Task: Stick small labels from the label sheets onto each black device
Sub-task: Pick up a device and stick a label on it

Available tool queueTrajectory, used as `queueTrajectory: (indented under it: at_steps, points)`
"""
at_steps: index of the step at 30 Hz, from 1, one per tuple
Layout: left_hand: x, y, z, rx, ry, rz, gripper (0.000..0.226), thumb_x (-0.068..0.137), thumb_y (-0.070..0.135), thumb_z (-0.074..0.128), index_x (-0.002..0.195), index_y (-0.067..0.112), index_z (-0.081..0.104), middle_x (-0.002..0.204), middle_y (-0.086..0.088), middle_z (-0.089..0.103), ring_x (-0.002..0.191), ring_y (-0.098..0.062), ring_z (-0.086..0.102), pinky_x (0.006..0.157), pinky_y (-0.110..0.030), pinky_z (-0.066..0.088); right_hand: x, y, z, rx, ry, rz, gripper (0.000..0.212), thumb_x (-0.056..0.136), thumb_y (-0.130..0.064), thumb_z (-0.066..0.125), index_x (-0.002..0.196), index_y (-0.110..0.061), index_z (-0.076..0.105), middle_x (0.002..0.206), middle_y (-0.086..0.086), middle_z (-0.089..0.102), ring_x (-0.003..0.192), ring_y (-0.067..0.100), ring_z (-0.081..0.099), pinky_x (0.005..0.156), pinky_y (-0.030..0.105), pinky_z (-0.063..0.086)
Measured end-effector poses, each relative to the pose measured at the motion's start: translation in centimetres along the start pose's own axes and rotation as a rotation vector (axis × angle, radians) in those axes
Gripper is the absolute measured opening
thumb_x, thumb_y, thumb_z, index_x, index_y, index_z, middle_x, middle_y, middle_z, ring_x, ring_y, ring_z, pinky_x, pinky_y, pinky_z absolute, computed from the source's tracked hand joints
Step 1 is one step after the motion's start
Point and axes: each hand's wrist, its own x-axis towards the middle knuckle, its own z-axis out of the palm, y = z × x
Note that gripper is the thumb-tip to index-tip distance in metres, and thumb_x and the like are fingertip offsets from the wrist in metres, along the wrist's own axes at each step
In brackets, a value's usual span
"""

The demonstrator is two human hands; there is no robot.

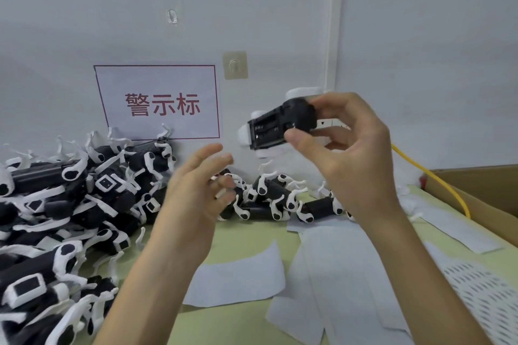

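While the black device (pixel 280 126) is pinched at 1 end by the right hand (pixel 353 148), just right of frame centre, it is judged light, rigid, slick; the bare end faces are best gripped. Below-left, the left hand (pixel 201 185) is spread, blurred.

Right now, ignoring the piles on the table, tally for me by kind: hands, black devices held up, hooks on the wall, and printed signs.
Hands: 2 (left hand, right hand)
Held black device: 1
Wall hooks: 2
Printed sign: 1
Total: 6
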Motion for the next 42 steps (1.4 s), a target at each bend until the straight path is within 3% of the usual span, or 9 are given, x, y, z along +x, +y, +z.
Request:
queueTrajectory:
  at_steps: [5, 9, 12, 19, 22, 29, 35, 38, 42]
  points:
    - [-0.4, -0.7, 0.7, 0.131, -0.428, -0.166, 0.048, 0.089, 0.055, 0.057, 0.122, 0.026, 0.075, 0.121, 0.007, 0.075, 0.089, -0.011, 0.069, 0.071, -0.022, 0.057, -0.1, -0.3, 0.1, 0.182, -0.035, -0.006, 0.032, 0.082, -0.015, 0.080, 0.110, -0.018, 0.065, 0.109, -0.004, 0.075, 0.095, 0.017, 0.073, 0.081, 0.032, 0.058]
    - [-0.2, -1.0, 1.0, -0.007, -0.290, -0.049, 0.047, 0.080, 0.060, 0.062, 0.108, 0.025, 0.076, 0.118, 0.011, 0.075, 0.098, -0.006, 0.072, 0.087, -0.029, 0.052, -0.5, -0.3, 0.9, 0.167, -0.130, 0.009, 0.035, 0.079, -0.011, 0.080, 0.109, -0.019, 0.064, 0.107, -0.002, 0.077, 0.101, 0.017, 0.073, 0.086, 0.028, 0.055]
    - [-0.2, -0.9, 0.9, -0.111, -0.248, 0.025, 0.029, 0.086, 0.051, 0.062, 0.090, 0.029, 0.081, 0.111, 0.008, 0.076, 0.104, -0.007, 0.071, 0.093, -0.032, 0.046, -0.9, -0.1, 1.9, 0.103, -0.161, 0.043, 0.034, 0.080, -0.018, 0.078, 0.110, -0.019, 0.063, 0.103, -0.004, 0.077, 0.103, 0.015, 0.072, 0.096, 0.042, 0.055]
    - [-0.3, -0.9, 1.2, -0.281, -0.217, 0.052, 0.043, 0.091, 0.054, 0.058, 0.121, 0.027, 0.073, 0.119, 0.006, 0.075, 0.105, -0.010, 0.070, 0.097, -0.032, 0.047, -1.1, -0.1, 2.4, 0.040, -0.131, 0.142, 0.012, 0.083, -0.040, 0.076, 0.086, -0.028, 0.074, 0.085, -0.010, 0.077, 0.089, 0.009, 0.073, 0.097, 0.050, 0.052]
    - [-0.4, -0.9, 1.2, -0.277, -0.211, 0.080, 0.050, 0.091, 0.053, 0.056, 0.129, 0.023, 0.068, 0.125, 0.001, 0.074, 0.116, -0.014, 0.069, 0.108, -0.038, 0.044, -1.0, 0.3, 2.1, 0.022, -0.060, 0.122, 0.016, 0.080, -0.038, 0.080, 0.076, -0.026, 0.069, 0.076, -0.013, 0.072, 0.076, 0.008, 0.069, 0.084, 0.036, 0.053]
    - [-0.8, -0.9, 1.5, 0.147, -0.157, 0.259, 0.053, 0.090, 0.052, 0.055, 0.126, 0.016, 0.071, 0.117, -0.009, 0.076, 0.110, -0.029, 0.073, 0.098, -0.041, 0.053, -1.0, 0.3, 2.2, -0.004, -0.199, 0.070, 0.023, 0.086, -0.036, 0.071, 0.109, -0.032, 0.069, 0.111, -0.014, 0.072, 0.110, 0.009, 0.066, 0.094, 0.033, 0.050]
    - [-0.9, -1.1, 1.7, 0.309, -0.256, 0.330, 0.034, 0.089, 0.034, 0.073, 0.122, 0.024, 0.073, 0.113, 0.000, 0.078, 0.102, -0.022, 0.075, 0.094, -0.037, 0.056, -0.8, 0.7, 1.9, 0.050, -0.166, 0.126, 0.013, 0.087, -0.030, 0.076, 0.088, -0.021, 0.067, 0.088, -0.008, 0.076, 0.084, 0.011, 0.073, 0.071, 0.023, 0.057]
    - [-1.0, -1.3, 1.8, 0.507, -0.315, 0.427, 0.040, 0.083, 0.022, 0.072, 0.122, 0.029, 0.069, 0.112, 0.008, 0.077, 0.077, -0.012, 0.067, 0.084, -0.033, 0.058, -0.7, 0.8, 1.8, 0.047, -0.099, 0.156, 0.028, 0.086, -0.036, 0.077, 0.073, -0.019, 0.059, 0.069, -0.011, 0.067, 0.064, 0.006, 0.067, 0.058, 0.015, 0.049]
    - [-1.2, -1.6, 2.2, 0.636, -0.297, 0.464, 0.052, 0.076, 0.026, 0.076, 0.127, 0.032, 0.064, 0.113, 0.015, 0.074, 0.079, -0.016, 0.063, 0.081, -0.035, 0.056, -0.6, 0.7, 1.6, 0.054, -0.070, 0.189, 0.036, 0.081, -0.044, 0.074, 0.069, -0.016, 0.056, 0.061, -0.013, 0.059, 0.053, 0.004, 0.059, 0.053, 0.013, 0.043]
